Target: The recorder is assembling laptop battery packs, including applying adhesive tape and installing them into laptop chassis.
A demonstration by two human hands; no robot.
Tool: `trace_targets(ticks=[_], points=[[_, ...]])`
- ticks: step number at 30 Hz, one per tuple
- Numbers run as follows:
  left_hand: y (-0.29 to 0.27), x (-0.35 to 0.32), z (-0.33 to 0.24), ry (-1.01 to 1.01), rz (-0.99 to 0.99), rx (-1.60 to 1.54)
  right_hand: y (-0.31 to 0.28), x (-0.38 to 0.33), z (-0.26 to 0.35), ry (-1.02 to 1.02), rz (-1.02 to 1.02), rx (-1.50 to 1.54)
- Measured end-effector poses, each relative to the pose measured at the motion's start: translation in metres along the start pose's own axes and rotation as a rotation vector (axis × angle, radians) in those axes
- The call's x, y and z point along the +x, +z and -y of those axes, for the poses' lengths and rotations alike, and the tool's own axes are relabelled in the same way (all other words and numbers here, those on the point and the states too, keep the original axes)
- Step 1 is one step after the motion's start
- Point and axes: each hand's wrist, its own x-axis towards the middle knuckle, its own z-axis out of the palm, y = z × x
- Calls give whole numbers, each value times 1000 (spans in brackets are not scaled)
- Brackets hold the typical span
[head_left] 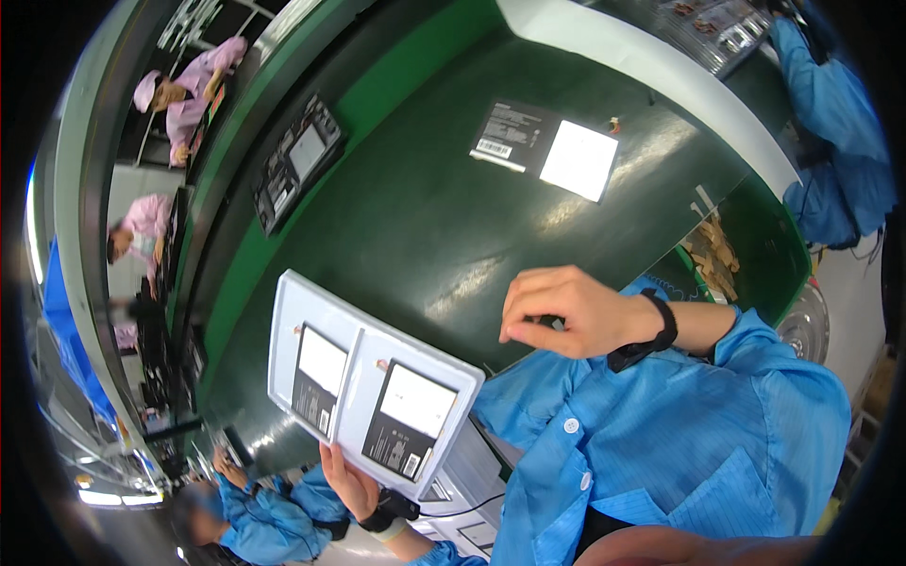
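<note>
My left hand (pixel 351 483) grips the near edge of a pale grey plastic tray (pixel 353 363), which is tilted over the front of the bench. Two flat black-and-white battery packs lie in its separate compartments: the left battery pack (pixel 322 363) and the right battery pack (pixel 408 401), each with a small connector at its top. My right hand (pixel 574 313) hovers near the bench's front edge, to the right of the tray. Its fingers are curled in toward the thumb, and whatever they hold, if anything, is hidden. Another battery pack (pixel 578 160) lies flat farther back on the green bench.
On the conveyor line (pixel 359 99) at left sits an opened laptop base (pixel 298 162). A green bin (pixel 769 250) with brown scraps stands at right. Stacked trays (pixel 464 476) are below the bench edge. Co-workers in blue and pink work around; one person (pixel 274 519) is at lower left.
</note>
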Motion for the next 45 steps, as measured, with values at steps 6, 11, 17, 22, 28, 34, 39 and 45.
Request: trace_targets(ticks=[6,11,17,22,28,34,39,45], points=[[25,99,4,-87,163,99,-87,7,16,55,-354,-681],[45,132,-40,28,117,811,-126,0,9,179,-411,-1087],[155,152,-110,357,442,1002,-133,16,6,190,-139,-1189],[321,159,-99,691,958,1077,-155,41,12,76,111,-1167],[397,175,-14,970,922,1156,-170,95,-20,-39,221,-1071],[400,205,7,837,741,995,-188,118,-32,-223,-104,-1096],[394,229,20,328,754,552,-186,116,-43,274,-389,-315],[397,223,17,265,765,341,-166,111,-64,308,-391,235]])
